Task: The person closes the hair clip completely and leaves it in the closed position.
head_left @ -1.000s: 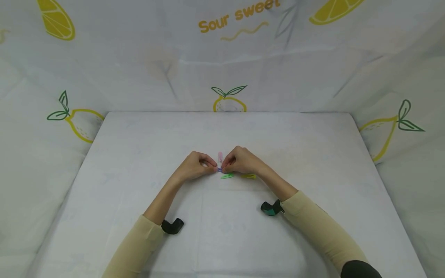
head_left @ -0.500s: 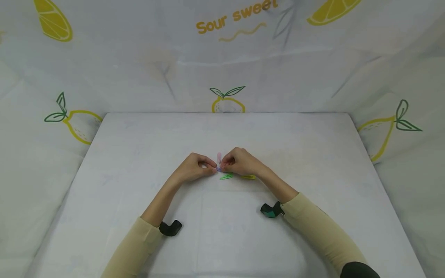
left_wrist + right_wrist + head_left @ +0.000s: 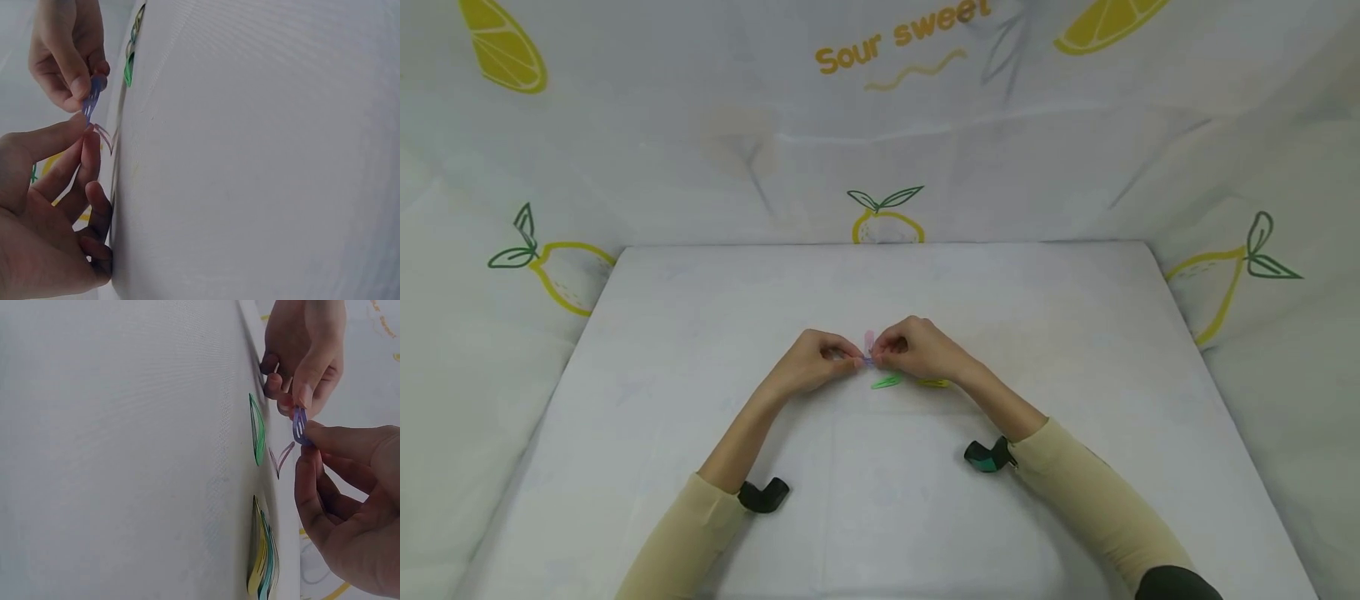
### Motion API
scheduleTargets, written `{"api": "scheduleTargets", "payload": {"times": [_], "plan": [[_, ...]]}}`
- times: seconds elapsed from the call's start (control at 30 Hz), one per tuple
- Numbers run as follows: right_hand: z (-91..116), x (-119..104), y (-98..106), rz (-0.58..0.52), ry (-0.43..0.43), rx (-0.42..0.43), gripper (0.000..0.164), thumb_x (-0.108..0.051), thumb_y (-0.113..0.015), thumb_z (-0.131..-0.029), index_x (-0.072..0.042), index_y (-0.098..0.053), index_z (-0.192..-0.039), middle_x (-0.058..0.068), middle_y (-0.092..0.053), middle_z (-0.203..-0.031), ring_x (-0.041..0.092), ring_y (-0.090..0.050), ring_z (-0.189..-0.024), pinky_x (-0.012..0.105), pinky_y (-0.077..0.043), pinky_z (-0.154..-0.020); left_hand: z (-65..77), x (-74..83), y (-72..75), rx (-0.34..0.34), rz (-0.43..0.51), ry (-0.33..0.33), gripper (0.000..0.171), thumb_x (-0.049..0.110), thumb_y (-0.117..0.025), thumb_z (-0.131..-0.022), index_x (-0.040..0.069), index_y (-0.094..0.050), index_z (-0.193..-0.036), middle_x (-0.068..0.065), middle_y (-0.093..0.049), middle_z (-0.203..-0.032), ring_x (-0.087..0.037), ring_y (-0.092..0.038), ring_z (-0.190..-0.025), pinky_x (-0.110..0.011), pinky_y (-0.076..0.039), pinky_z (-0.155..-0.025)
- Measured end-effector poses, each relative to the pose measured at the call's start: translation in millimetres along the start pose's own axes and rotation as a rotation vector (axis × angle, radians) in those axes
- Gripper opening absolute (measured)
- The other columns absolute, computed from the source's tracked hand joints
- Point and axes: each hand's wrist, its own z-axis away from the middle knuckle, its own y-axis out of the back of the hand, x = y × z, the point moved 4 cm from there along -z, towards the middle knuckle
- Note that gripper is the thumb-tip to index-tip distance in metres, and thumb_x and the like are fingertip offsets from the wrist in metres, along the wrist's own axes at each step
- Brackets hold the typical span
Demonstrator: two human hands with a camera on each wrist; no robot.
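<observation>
While one end of a purple hair clip (image 3: 300,427) is pinched between the thumb and fingertips of the left hand (image 3: 811,362), its other end is pinched by the right hand (image 3: 921,350); the purple clip is thus held between the two hands, just above the white table (image 3: 880,483); beyond it a pink clip (image 3: 869,339) is seen, its two arms spread in a V; nearer the person a green clip (image 3: 887,381) is laid on the table; to its right a yellow clip (image 3: 934,383) is partly hidden by the right hand, with a teal clip (image 3: 269,559) set just beside it
</observation>
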Motion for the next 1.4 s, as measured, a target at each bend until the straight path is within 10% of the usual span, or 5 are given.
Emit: {"api": "scheduleTargets", "payload": {"times": [1.0, 1.4], "plan": [[16, -6, 10, -0.015, 0.014, 0.075, 0.012, -0.011, -0.074, -0.102, -0.005, -0.083, -0.107, 0.008, -0.083, -0.105, 0.012, -0.072, -0.087, 0.025, -0.058, -0.083, 2.5, 0.8, -2.3, 0.054, 0.084, 0.027, 0.015, 0.025, -0.079, -0.099, 0.012, -0.084, -0.103, 0.005, -0.059, -0.068, -0.011, -0.045, -0.062, -0.024, -0.038, -0.061], [21, -6, 11, -0.021, 0.002, 0.119, 0.016, -0.011, -0.072, -0.103, -0.004, -0.082, -0.112, 0.009, -0.083, -0.108, 0.016, -0.071, -0.091, 0.028, -0.058, -0.085, 2.7, 7.1, -2.5, 0.13, 0.099, 0.029, 0.014, 0.025, -0.079, -0.099, 0.012, -0.082, -0.101, 0.001, -0.067, -0.082, -0.013, -0.051, -0.07, -0.023, -0.042, -0.063]]}}
